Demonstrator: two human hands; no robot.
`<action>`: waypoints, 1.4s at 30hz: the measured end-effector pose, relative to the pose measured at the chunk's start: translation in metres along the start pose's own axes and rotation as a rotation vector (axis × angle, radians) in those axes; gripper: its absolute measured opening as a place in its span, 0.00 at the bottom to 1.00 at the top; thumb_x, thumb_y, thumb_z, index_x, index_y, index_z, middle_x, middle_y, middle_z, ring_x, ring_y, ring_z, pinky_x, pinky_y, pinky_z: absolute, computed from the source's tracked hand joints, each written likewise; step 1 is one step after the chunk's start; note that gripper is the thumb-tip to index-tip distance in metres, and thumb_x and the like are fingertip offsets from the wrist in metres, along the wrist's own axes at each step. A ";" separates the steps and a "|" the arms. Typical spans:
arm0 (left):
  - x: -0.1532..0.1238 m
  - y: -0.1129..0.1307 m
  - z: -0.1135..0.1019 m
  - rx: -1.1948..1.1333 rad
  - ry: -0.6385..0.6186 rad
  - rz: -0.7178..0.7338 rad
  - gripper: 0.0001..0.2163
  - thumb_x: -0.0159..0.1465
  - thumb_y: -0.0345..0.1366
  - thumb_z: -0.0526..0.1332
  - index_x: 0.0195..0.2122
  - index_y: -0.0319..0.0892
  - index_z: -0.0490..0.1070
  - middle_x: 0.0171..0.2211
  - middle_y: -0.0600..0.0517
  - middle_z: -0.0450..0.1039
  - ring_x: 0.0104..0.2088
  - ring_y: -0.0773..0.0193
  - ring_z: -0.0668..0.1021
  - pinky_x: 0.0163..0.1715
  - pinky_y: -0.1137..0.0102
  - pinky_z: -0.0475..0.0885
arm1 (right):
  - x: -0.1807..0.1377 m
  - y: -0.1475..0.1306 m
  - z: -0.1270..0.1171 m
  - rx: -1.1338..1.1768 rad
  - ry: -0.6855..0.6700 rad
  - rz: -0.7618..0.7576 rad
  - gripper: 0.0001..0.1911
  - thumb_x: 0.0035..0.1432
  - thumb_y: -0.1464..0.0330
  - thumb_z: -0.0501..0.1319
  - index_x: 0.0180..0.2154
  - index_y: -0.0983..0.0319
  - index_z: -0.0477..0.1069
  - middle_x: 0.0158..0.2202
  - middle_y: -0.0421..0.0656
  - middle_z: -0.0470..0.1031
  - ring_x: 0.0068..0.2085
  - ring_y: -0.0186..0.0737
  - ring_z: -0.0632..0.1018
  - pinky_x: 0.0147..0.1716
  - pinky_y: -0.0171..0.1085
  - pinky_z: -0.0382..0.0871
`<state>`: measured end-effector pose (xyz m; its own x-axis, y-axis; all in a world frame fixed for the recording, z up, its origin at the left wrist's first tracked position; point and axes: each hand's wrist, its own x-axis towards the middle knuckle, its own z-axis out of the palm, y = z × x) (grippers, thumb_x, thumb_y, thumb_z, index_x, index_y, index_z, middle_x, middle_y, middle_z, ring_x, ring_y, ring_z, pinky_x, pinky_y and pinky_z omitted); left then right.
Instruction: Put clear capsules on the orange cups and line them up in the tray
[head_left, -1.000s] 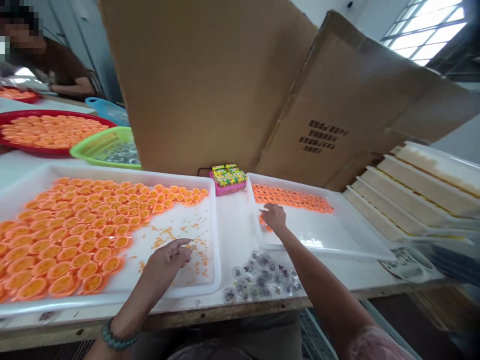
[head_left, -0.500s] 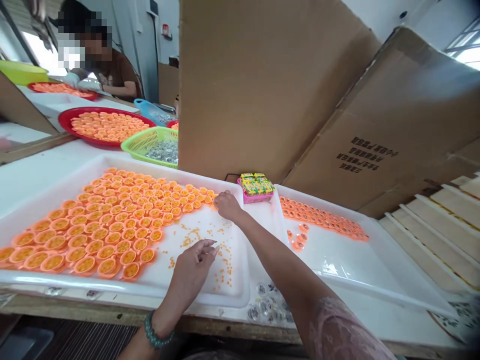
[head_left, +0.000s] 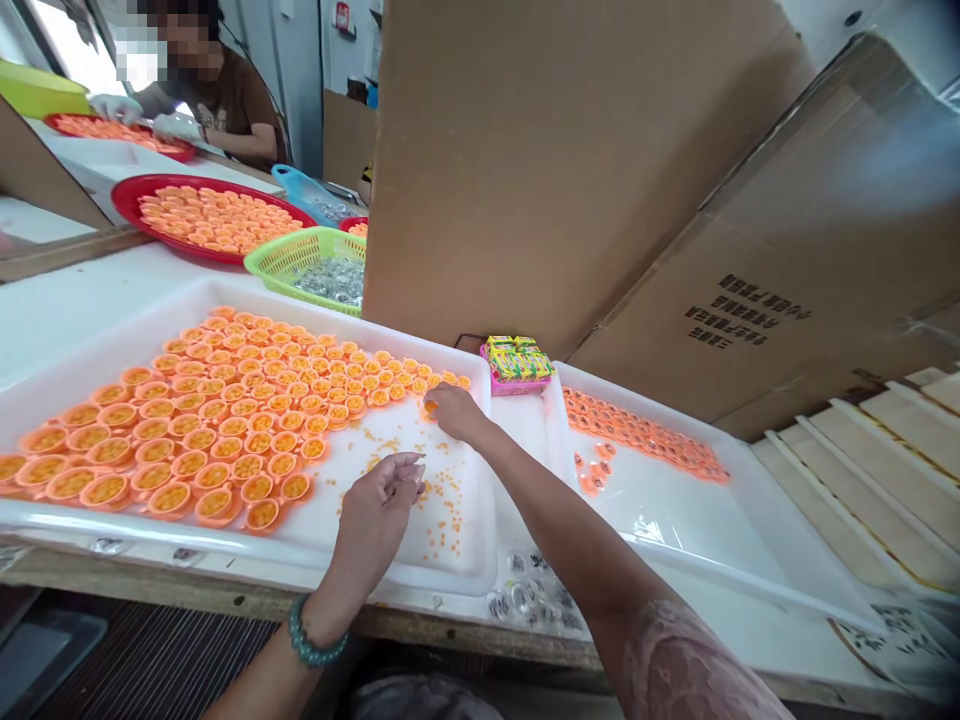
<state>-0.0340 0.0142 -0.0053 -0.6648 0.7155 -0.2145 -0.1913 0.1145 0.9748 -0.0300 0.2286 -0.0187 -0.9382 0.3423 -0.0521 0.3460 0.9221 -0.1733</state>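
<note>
Inside the white tray (head_left: 461, 574), right hand (head_left: 454, 412) fingers narrow at an orange cup (head_left: 430, 405), grip unclear; left hand (head_left: 377, 505) curled, contents can't be told: looks like picking up, calling for a level pinch

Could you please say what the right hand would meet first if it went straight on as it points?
The right hand would likely first meet the small orange cup at its fingers; whether they touch it is unclear.

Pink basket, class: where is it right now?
In the head view, the pink basket sits just right of centre, in front of the cardboard, between the left tray and right tray.
</note>
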 end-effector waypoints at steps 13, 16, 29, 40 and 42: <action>-0.002 0.003 0.000 -0.057 0.030 0.061 0.16 0.58 0.44 0.59 0.42 0.39 0.70 0.38 0.46 0.75 0.37 0.56 0.79 0.41 0.61 0.72 | -0.028 -0.013 -0.010 0.016 0.035 -0.109 0.13 0.52 0.77 0.57 0.41 0.62 0.68 0.41 0.43 0.74 0.41 0.38 0.73 0.39 0.33 0.62; 0.000 0.003 0.000 -0.070 0.054 0.057 0.15 0.58 0.41 0.58 0.44 0.40 0.69 0.38 0.45 0.75 0.37 0.56 0.79 0.41 0.62 0.73 | -0.043 -0.017 -0.024 0.065 0.076 -0.129 0.13 0.54 0.77 0.57 0.42 0.62 0.68 0.42 0.44 0.73 0.41 0.37 0.72 0.40 0.33 0.62; 0.001 0.010 -0.004 -0.473 -0.136 -0.087 0.14 0.58 0.39 0.62 0.43 0.37 0.71 0.39 0.46 0.74 0.38 0.61 0.77 0.43 0.66 0.72 | -0.102 -0.056 -0.047 0.539 0.148 -0.172 0.09 0.55 0.68 0.61 0.39 0.62 0.73 0.33 0.40 0.75 0.31 0.31 0.72 0.34 0.31 0.65; 0.000 0.016 -0.008 -0.496 -0.352 -0.138 0.14 0.55 0.36 0.66 0.42 0.40 0.72 0.41 0.48 0.75 0.37 0.64 0.77 0.42 0.68 0.73 | -0.135 -0.078 -0.006 0.521 0.572 0.022 0.09 0.56 0.69 0.60 0.40 0.60 0.72 0.34 0.44 0.74 0.35 0.36 0.74 0.38 0.34 0.68; 0.000 0.016 -0.007 -0.447 -0.360 -0.155 0.13 0.54 0.37 0.66 0.40 0.39 0.73 0.39 0.48 0.75 0.37 0.64 0.77 0.42 0.69 0.73 | -0.138 -0.078 -0.007 0.625 0.574 0.030 0.09 0.55 0.71 0.61 0.40 0.61 0.73 0.34 0.43 0.74 0.34 0.35 0.74 0.37 0.33 0.68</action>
<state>-0.0425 0.0115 0.0095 -0.3331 0.9112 -0.2422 -0.6038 -0.0089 0.7971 0.0725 0.1112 0.0086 -0.7193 0.5589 0.4127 0.1422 0.6999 -0.7000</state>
